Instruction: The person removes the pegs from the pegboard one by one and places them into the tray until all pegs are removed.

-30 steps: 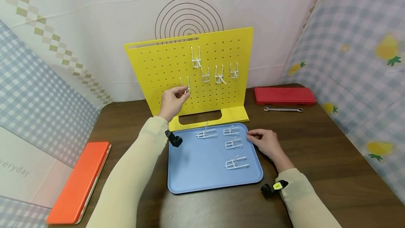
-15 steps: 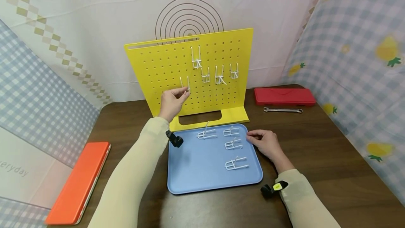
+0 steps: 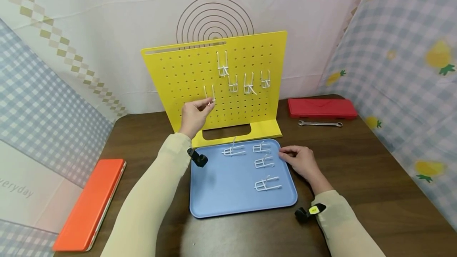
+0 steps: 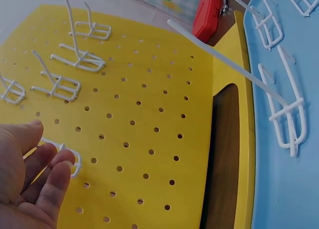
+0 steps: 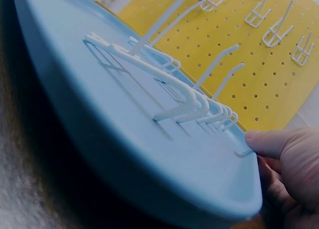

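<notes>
A yellow pegboard [image 3: 185,74] stands upright on the table, with several white wire pegboard hooks [image 3: 223,64] hanging in its holes. On its left half, my left hand [image 3: 194,116] pinches another white pegboard hook [image 3: 213,92] near its lower end, the two prongs reaching up to the board. The left wrist view shows the thumb and fingers around this hook [image 4: 77,161], partly covering it. My right hand [image 3: 301,163] grips the right rim of a blue tray [image 3: 221,193], thumb on top and fingers curled below. Several more hooks [image 3: 264,183] lie on the tray.
The tray sits right in front of the pegboard's base [image 3: 265,129]. At the back right are a red case [image 3: 321,108] and a wrench [image 3: 320,123]. A flat orange case [image 3: 91,205] lies at the table's left edge. Patterned cloth walls [image 3: 396,74] surround the table.
</notes>
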Motion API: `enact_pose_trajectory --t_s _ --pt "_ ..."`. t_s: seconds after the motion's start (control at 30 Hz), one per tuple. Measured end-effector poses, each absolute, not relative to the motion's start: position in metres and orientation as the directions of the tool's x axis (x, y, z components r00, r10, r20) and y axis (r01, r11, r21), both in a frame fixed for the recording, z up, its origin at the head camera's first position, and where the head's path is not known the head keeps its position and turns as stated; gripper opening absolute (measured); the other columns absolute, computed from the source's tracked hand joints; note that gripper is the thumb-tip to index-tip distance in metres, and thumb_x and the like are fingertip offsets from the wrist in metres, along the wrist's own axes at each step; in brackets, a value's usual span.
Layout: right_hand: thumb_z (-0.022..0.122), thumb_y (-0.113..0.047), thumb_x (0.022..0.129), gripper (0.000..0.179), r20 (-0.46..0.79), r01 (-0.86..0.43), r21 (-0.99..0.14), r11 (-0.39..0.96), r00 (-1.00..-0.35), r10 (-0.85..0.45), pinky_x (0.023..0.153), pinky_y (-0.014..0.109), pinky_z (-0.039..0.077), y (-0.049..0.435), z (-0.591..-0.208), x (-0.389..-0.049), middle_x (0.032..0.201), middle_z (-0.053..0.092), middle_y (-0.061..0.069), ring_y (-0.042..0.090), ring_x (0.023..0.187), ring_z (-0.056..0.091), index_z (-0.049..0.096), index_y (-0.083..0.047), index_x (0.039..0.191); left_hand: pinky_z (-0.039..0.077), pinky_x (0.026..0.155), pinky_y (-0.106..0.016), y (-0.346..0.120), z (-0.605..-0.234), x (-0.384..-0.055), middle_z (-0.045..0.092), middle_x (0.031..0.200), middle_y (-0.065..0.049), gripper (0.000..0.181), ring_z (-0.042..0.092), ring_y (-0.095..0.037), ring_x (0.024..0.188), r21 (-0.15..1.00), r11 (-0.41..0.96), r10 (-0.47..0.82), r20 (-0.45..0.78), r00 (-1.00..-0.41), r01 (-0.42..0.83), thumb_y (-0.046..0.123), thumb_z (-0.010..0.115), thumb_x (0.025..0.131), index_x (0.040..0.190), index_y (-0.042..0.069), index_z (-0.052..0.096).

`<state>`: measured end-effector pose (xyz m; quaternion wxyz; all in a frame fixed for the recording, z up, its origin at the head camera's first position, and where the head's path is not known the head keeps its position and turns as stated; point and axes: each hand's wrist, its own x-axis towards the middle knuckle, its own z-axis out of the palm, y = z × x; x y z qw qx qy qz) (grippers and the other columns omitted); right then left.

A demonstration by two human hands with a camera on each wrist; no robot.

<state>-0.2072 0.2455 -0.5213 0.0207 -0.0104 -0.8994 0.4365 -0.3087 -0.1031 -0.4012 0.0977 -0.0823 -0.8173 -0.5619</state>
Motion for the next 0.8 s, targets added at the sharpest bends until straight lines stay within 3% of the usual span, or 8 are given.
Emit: enact_pose_trajectory --t_s 0.8 --pt "0.074 -0.035 0.085 0.027 0.002 0.028 -0.789 0.614 -0.999 0.047 0.071 0.031 0.051 0.245 -0.520 -0.207 0.099 0.071 0.004 0.020 0.084 0.060 0.075 -0.016 0.106 0.055 0.074 -0.026 -0.102 -0.391 -0.297 0.072 0.104 0.003 0.027 0.065 -0.010 0.089 0.883 0.376 0.050 0.284 -0.958 0.281 0.026 0.070 0.089 0.114 0.017 0.073"
